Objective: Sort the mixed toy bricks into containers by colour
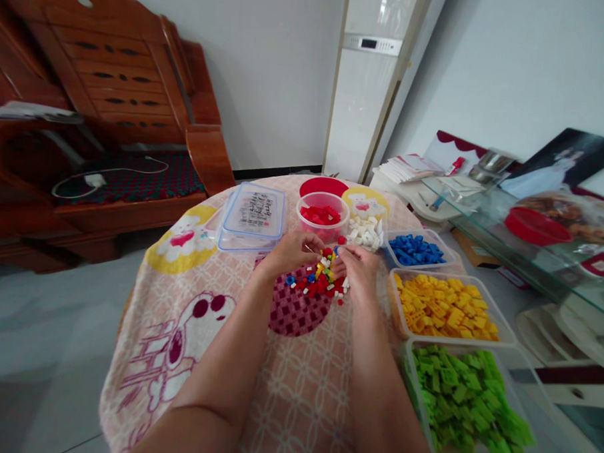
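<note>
At frame centre the left hand (pixel 291 253) and right hand (pixel 359 268) curl narrowly over the pile of mixed toy bricks (pixel 318 282), seemingly picking through it, though a held brick cannot be told; such small pieces call for fingertip pinches.

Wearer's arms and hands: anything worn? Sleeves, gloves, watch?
Nothing worn shows. Left hand and right hand are ungloved; left forearm and right forearm are sleeveless up to the frame edge, with no watch, band or markings. Rings too small to tell.
</note>
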{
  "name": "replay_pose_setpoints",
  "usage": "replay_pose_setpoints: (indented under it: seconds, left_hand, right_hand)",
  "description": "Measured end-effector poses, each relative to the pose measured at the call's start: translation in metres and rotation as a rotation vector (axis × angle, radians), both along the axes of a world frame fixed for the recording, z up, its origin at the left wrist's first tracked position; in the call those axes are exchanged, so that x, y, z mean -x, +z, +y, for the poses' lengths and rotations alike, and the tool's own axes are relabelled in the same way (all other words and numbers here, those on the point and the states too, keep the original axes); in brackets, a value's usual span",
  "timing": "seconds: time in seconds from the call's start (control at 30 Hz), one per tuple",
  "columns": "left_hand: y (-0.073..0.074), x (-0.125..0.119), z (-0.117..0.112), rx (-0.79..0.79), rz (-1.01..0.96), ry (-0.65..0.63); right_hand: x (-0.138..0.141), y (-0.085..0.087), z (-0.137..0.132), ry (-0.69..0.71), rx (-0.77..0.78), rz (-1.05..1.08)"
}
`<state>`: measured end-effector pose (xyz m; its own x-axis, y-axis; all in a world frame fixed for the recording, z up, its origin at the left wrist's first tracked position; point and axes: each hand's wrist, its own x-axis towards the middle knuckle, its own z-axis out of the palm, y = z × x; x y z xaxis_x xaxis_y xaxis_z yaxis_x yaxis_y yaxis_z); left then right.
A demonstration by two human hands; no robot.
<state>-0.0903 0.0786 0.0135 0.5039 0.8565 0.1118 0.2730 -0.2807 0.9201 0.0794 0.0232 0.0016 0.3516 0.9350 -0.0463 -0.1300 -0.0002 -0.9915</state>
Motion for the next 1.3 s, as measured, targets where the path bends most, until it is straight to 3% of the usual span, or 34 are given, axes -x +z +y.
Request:
replay_pose_setpoints:
  seconds: [0.17,0.33,0.5,0.87,1.1,1.3]
  left_hand:
    - [0.002,0.025,0.003,-0.026,0.451,0.013]
    - [0.007,0.037,0.001,-0.005,0.64,-0.022]
    - [0.007,0.032,-0.001,0.001,0.771,-0.096]
    - [0.009,0.029,-0.005,0.057,0.687,-0.147]
    - [0.001,0.024,0.003,0.154,0.184,-0.093]
    - [-0.001,0.007,0.001,0.131,-0.022,-0.067]
  right_hand:
    - [-0.023,0.001,0.005,-0.367,-0.115,0.114]
    - [-0.045,-0.003,0.006,-0.637,-0.255,0.152]
    - [-0.057,-0.008,0.006,-0.708,-0.316,0.108]
    - [-0.037,-0.007,0.006,-0.418,-0.187,0.004]
    - [-0.019,-0.009,0.002,-0.049,-0.051,-0.052]
    - [0.005,-0.004,-0.005,0.248,0.027,-0.027]
